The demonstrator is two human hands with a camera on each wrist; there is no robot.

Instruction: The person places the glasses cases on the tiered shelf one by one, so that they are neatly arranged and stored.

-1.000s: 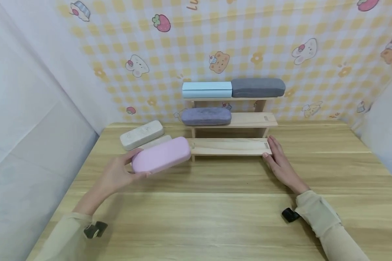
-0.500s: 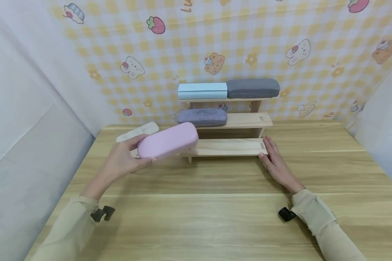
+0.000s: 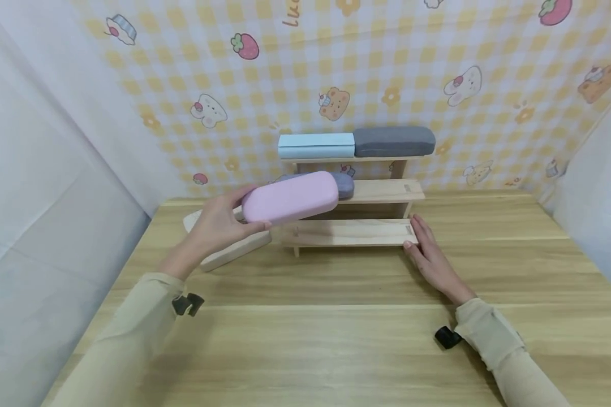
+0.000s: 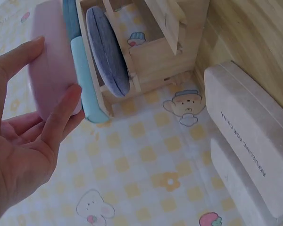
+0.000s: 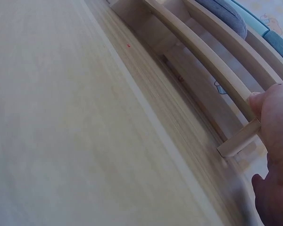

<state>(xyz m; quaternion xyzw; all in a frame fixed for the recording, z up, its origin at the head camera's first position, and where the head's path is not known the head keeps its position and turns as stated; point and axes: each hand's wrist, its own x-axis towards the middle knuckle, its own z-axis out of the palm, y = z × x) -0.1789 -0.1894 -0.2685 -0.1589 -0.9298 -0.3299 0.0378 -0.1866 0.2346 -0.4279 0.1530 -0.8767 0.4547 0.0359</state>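
Note:
A pink glasses case [image 3: 291, 198] is held up in my left hand [image 3: 219, 223], thumb on its near side and fingers on the far side. It is slightly tilted and overlaps the blue-purple glasses case [image 3: 345, 185] on the middle tier in the head view. The left wrist view shows the pink case [image 4: 52, 61] between thumb and fingers. At the right end of the three-tier wooden rack [image 3: 356, 232], my right hand [image 3: 433, 260] holds the lowest board, its thumb at the front corner. In the right wrist view the thumb lies at the board's end [image 5: 240, 94].
On the top tier lie a light blue case [image 3: 315, 146] and a dark grey case [image 3: 394, 141]. Two pale cases rest on the wooden table [image 3: 336, 350] left of the rack; the nearer one [image 3: 239, 249] is partly behind my left hand. A checkered cloth [image 3: 265, 85] hangs behind.
My left hand has raised the pink case and carried it rightward, from over the pale cases to in front of the middle tier. My right hand stays at the rack's end.

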